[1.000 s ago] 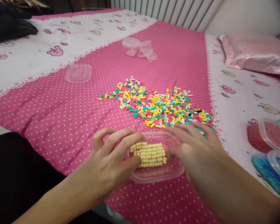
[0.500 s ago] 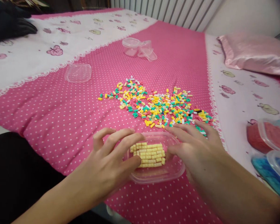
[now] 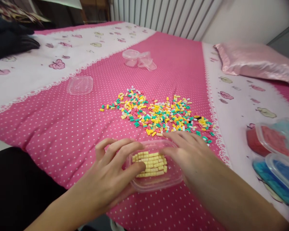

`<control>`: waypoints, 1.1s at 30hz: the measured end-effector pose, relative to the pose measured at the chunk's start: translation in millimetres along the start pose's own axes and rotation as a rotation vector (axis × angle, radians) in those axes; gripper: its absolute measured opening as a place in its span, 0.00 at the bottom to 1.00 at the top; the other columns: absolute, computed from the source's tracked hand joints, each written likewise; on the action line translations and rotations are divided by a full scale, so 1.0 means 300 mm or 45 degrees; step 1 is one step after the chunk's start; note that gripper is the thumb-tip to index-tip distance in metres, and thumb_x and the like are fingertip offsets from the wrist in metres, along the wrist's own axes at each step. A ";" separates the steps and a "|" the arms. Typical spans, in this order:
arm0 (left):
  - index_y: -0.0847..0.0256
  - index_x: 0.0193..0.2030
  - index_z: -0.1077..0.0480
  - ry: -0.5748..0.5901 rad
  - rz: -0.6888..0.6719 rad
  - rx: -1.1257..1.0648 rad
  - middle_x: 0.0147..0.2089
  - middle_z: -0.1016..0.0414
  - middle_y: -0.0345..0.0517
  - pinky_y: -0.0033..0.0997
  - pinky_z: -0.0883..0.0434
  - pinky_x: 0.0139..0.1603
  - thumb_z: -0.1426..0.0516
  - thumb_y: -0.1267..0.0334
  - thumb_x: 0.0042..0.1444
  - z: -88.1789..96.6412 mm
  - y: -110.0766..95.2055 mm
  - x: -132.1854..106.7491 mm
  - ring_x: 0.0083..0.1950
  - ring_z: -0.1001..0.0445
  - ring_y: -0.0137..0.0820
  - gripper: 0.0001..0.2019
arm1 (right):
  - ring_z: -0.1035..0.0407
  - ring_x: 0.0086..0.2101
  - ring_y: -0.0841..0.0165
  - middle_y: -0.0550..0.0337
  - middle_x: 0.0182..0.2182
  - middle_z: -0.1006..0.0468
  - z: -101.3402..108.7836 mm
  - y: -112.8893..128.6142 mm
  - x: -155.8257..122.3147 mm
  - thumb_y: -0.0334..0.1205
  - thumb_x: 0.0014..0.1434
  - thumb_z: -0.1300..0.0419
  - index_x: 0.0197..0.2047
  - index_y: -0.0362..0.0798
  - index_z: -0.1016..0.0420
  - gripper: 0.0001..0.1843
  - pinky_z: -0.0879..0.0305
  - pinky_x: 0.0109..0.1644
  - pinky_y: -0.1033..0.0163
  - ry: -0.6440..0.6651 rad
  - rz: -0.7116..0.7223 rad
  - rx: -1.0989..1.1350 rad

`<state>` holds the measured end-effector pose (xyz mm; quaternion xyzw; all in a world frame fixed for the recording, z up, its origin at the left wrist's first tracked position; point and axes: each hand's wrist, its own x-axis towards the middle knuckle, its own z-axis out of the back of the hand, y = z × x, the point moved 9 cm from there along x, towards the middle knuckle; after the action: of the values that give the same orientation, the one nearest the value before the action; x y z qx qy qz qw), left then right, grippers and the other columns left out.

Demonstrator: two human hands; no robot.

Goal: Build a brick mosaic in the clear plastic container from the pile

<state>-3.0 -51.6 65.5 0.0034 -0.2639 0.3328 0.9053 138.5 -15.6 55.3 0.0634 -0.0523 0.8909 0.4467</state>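
A clear plastic container [image 3: 156,186] sits on the pink dotted bedspread in front of me. Inside it, pale yellow toy bricks [image 3: 154,165] lie packed in rows. My left hand [image 3: 118,166] reaches over the container's left side, thumb on the bricks and other fingers spread and bent near the far rim. From the right, my right hand [image 3: 190,154] has its thumb over the upper right edge of the bricks, with its fingers stretched past the far rim. Just beyond lies a loose pile of small coloured bricks [image 3: 159,112] in yellow, green, red and white.
A clear lid [image 3: 80,85] lies to the left, and small clear containers [image 3: 131,57] stand farther back. At the right are tubs with red contents [image 3: 269,138] and blue contents [image 3: 276,176]. A pink pillow [image 3: 255,62] and a dark glove-like item [image 3: 12,40] rest on the bed.
My right thumb has moved from the right end of the yellow bricks to their upper right edge. The left thumb stays on the bricks. The view has shifted slightly.
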 end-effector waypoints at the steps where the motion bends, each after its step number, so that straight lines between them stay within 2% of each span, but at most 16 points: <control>1: 0.56 0.52 0.31 0.013 0.005 -0.014 0.61 0.30 0.52 0.50 0.46 0.66 0.43 0.63 0.65 0.001 0.005 -0.002 0.63 0.36 0.45 0.10 | 0.28 0.46 0.53 0.49 0.46 0.20 0.006 -0.001 0.000 0.24 0.55 0.44 0.36 0.51 0.20 0.15 0.32 0.49 0.46 -0.008 -0.022 0.015; 3: 0.55 0.60 0.36 0.049 0.031 -0.060 0.62 0.32 0.53 0.50 0.46 0.66 0.42 0.57 0.65 -0.003 0.023 -0.009 0.63 0.37 0.44 0.19 | 0.27 0.45 0.52 0.49 0.45 0.20 0.037 -0.001 -0.002 0.23 0.55 0.46 0.38 0.51 0.20 0.18 0.31 0.48 0.45 -0.037 -0.052 0.092; 5: 0.56 0.68 0.43 0.080 0.094 -0.119 0.64 0.35 0.56 0.50 0.43 0.65 0.40 0.46 0.62 -0.017 0.050 -0.019 0.64 0.37 0.46 0.32 | 0.29 0.51 0.54 0.50 0.51 0.22 0.083 -0.015 -0.004 0.20 0.55 0.50 0.46 0.51 0.21 0.25 0.31 0.52 0.46 -0.049 -0.084 0.242; 7: 0.59 0.73 0.51 0.083 0.182 -0.181 0.65 0.36 0.61 0.52 0.38 0.62 0.40 0.35 0.55 -0.037 0.077 -0.028 0.63 0.36 0.49 0.47 | 0.33 0.57 0.60 0.54 0.58 0.27 0.133 -0.059 -0.003 0.19 0.56 0.53 0.54 0.53 0.25 0.30 0.34 0.57 0.49 -0.090 -0.156 0.397; 9: 0.59 0.75 0.56 0.087 0.229 -0.255 0.64 0.34 0.63 0.53 0.32 0.58 0.40 0.31 0.51 -0.066 0.088 -0.036 0.61 0.34 0.51 0.54 | 0.32 0.56 0.65 0.57 0.57 0.27 0.168 -0.127 0.007 0.20 0.61 0.54 0.55 0.55 0.27 0.28 0.35 0.59 0.54 -0.180 -0.250 0.500; 12: 0.55 0.75 0.56 0.067 0.285 -0.305 0.63 0.33 0.61 0.53 0.27 0.55 0.37 0.34 0.51 -0.106 0.097 -0.046 0.61 0.32 0.51 0.53 | 0.28 0.49 0.65 0.56 0.48 0.23 0.168 -0.248 0.031 0.27 0.67 0.50 0.51 0.51 0.25 0.17 0.34 0.55 0.55 -0.406 -0.417 0.566; 15: 0.56 0.73 0.53 0.017 0.303 -0.301 0.64 0.34 0.61 0.56 0.26 0.56 0.34 0.42 0.52 -0.124 0.109 -0.058 0.63 0.33 0.53 0.49 | 0.28 0.49 0.60 0.51 0.46 0.22 0.079 -0.303 0.076 0.29 0.67 0.48 0.49 0.47 0.23 0.14 0.34 0.54 0.50 -0.397 -0.476 0.526; 19: 0.58 0.73 0.52 0.015 0.259 -0.323 0.65 0.34 0.62 0.59 0.27 0.58 0.36 0.56 0.57 -0.127 0.110 -0.068 0.63 0.31 0.52 0.42 | 0.29 0.48 0.63 0.55 0.43 0.22 -0.020 -0.261 0.129 0.33 0.69 0.45 0.46 0.48 0.21 0.10 0.33 0.54 0.52 -0.272 -0.410 0.483; 23: 0.58 0.74 0.57 0.036 0.239 -0.378 0.60 0.28 0.60 0.60 0.29 0.57 0.39 0.62 0.56 -0.115 0.099 -0.057 0.58 0.28 0.50 0.43 | 0.27 0.48 0.63 0.57 0.46 0.22 -0.051 -0.187 0.160 0.40 0.67 0.39 0.46 0.46 0.23 0.08 0.30 0.54 0.49 -0.188 -0.356 0.422; 29: 0.56 0.72 0.57 0.044 0.197 -0.335 0.56 0.25 0.56 0.57 0.30 0.56 0.39 0.64 0.52 -0.101 0.079 -0.032 0.53 0.24 0.48 0.43 | 0.28 0.51 0.61 0.53 0.52 0.24 -0.076 -0.173 0.186 0.44 0.66 0.39 0.53 0.47 0.25 0.15 0.29 0.55 0.47 -0.200 -0.364 0.358; 33: 0.57 0.71 0.56 0.059 0.190 -0.324 0.58 0.26 0.58 0.60 0.32 0.58 0.39 0.63 0.52 -0.110 0.083 -0.034 0.55 0.25 0.49 0.43 | 0.28 0.51 0.60 0.52 0.54 0.25 -0.095 -0.170 0.196 0.45 0.67 0.39 0.55 0.48 0.27 0.17 0.29 0.54 0.47 -0.249 -0.319 0.340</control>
<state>-8.8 -32.3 28.0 -0.1388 -0.2824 0.3629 0.8771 142.7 65.6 38.3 0.2143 0.0314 0.8170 0.5344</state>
